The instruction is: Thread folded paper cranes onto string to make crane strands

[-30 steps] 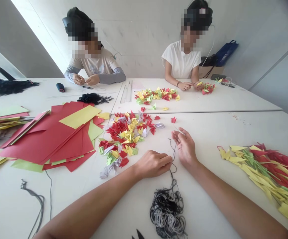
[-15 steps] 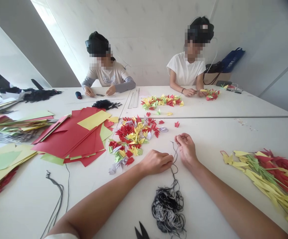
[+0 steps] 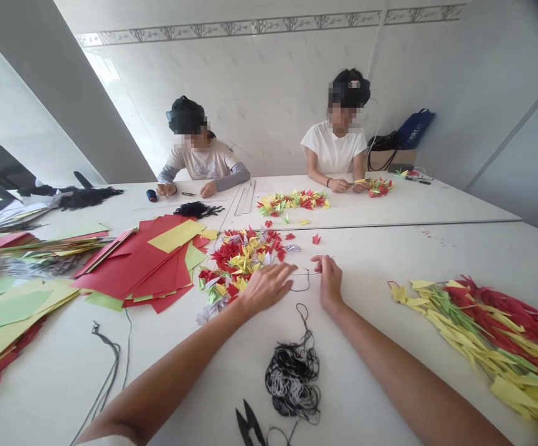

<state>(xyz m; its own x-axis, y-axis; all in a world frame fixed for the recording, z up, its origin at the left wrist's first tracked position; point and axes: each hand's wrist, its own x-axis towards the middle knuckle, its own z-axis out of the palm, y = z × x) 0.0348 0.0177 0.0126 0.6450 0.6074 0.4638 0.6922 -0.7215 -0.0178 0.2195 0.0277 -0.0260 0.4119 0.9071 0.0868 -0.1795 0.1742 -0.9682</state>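
Note:
My right hand [image 3: 330, 282] is closed in a pinch, with a dark thread [image 3: 304, 274] at its fingertips. The thread runs left and hangs in a small loop toward my left hand [image 3: 268, 286]. The left hand's fingers are stretched out over the right edge of a heap of folded paper pieces [image 3: 232, 254] in red, yellow, green and pale purple. Whether its fingertips touch the thread, I cannot tell. Nearer to me lies a tangled bundle of black and grey thread [image 3: 292, 378], with a loose strand reaching up between my forearms. Black thread snips [image 3: 249, 424] lie beside it.
Stacked coloured paper sheets [image 3: 134, 266] cover the left side, near loose dark cords [image 3: 111, 353]. At the right lie strung folded-paper strands [image 3: 487, 334]. Two people sit across the joined tables; one handles paper pieces [image 3: 379, 187]. Rulers [image 3: 245, 198] and black thread [image 3: 198, 209] lie between.
My left hand has gone from a closed grip on the thread to stretched fingers, shifting left over the paper heap. My right hand still pinches. The view has tilted upward.

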